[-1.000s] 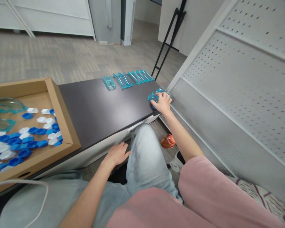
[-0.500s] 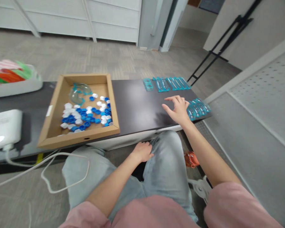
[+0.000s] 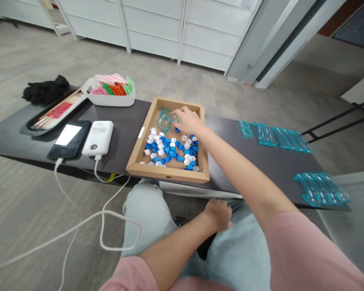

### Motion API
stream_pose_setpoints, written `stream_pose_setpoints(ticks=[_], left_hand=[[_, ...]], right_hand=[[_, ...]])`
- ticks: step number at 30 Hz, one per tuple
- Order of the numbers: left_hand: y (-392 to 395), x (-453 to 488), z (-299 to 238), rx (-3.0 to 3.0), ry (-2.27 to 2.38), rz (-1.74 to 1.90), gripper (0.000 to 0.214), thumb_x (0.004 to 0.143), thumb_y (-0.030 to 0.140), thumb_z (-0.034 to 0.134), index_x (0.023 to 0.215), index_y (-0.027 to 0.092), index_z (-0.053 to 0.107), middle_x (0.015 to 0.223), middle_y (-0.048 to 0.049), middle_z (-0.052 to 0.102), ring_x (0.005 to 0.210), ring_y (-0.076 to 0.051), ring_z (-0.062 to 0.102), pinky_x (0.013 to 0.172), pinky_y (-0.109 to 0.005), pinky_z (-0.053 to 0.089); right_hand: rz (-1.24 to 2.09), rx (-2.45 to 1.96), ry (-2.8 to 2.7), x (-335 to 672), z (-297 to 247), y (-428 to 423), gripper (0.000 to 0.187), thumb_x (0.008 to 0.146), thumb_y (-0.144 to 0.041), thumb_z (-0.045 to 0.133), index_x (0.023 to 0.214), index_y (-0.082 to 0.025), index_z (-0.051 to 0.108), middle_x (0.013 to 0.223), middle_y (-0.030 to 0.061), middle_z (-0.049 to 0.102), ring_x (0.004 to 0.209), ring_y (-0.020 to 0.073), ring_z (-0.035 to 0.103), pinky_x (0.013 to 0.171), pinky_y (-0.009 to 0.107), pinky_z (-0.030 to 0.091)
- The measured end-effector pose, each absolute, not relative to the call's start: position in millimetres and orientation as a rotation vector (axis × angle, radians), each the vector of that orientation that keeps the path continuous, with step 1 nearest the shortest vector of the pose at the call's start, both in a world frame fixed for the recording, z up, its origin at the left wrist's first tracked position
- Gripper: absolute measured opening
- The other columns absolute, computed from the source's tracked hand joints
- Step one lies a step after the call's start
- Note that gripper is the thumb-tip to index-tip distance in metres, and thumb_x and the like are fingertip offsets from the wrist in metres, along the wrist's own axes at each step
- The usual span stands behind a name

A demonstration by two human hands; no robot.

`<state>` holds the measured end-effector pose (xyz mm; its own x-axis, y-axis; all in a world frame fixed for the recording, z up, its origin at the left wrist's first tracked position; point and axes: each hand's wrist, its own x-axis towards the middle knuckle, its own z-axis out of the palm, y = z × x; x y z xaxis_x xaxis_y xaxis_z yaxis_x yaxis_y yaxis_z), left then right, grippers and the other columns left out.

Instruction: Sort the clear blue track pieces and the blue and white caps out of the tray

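Note:
My right hand (image 3: 186, 120) is over the far side of a shallow cardboard box (image 3: 166, 171). Its fingers are bent and apart, at the edge of clear curved plastic pieces with teal rims (image 3: 163, 122); whether they touch them I cannot tell. Nearer me in the box lie many small blue hexagonal pieces (image 3: 172, 150) and white hexagonal pieces (image 3: 160, 152). My left hand (image 3: 219, 214) rests on my lap below the table edge, fingers curled in, with nothing seen in it.
On the dark table (image 3: 224, 161), rows of teal-rimmed clear parts (image 3: 291, 139) and curved ones (image 3: 323, 188) lie at right. Leftward are a white power bank (image 3: 98, 138), a phone (image 3: 69, 139), a black tray (image 3: 57, 113) and a white basket (image 3: 112, 100). A white cable (image 3: 103, 226) hangs in front.
My right hand has moved left from beside the curved parts at the table's right end to the box. The view has swung left. My left hand stays on my lap.

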<state>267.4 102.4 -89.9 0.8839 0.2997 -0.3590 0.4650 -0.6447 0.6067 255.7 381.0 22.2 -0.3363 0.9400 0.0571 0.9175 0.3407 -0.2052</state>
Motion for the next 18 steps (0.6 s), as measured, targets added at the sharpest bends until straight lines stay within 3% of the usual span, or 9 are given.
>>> stream_pose_setpoints(ticks=[4,10,18], left_hand=[[106.8,263.6,-92.9,2.304,0.532,-0.202,0.053,0.103,0.05,0.075,0.148,0.025,0.087,0.143,-0.0381,0.08,0.137,-0.048,0.082,0.103,-0.066,0.064],[104.1,262.3,-93.3,2.286,0.532,-0.189,0.057,0.105,0.056,0.071,0.147,0.02,0.086,0.143,-0.0399,0.078,0.137,-0.045,0.081,0.105,-0.062,0.063],[100.3,269.3,-89.9,2.311,0.526,-0.283,0.056,0.107,0.053,0.074,0.15,0.02,0.084,0.149,-0.0379,0.079,0.143,-0.045,0.08,0.11,-0.058,0.062]], right_hand=[[0.274,-1.858,-2.429,230.2,9.3,422.7,0.055,0.109,-0.033,0.074,0.163,-0.023,0.082,0.159,0.0187,0.08,0.147,0.0408,0.075,0.129,0.057,0.058],[0.092,-1.754,-2.371,241.8,14.1,418.2,0.042,0.106,-0.033,0.073,0.138,-0.017,0.094,0.143,0.0204,0.087,0.138,0.0444,0.079,0.124,0.057,0.062],[-0.181,-1.51,-2.423,291.1,48.4,368.3,0.042,0.115,-0.036,0.072,0.15,-0.022,0.089,0.166,0.0202,0.071,0.144,0.0429,0.068,0.127,0.061,0.051]])
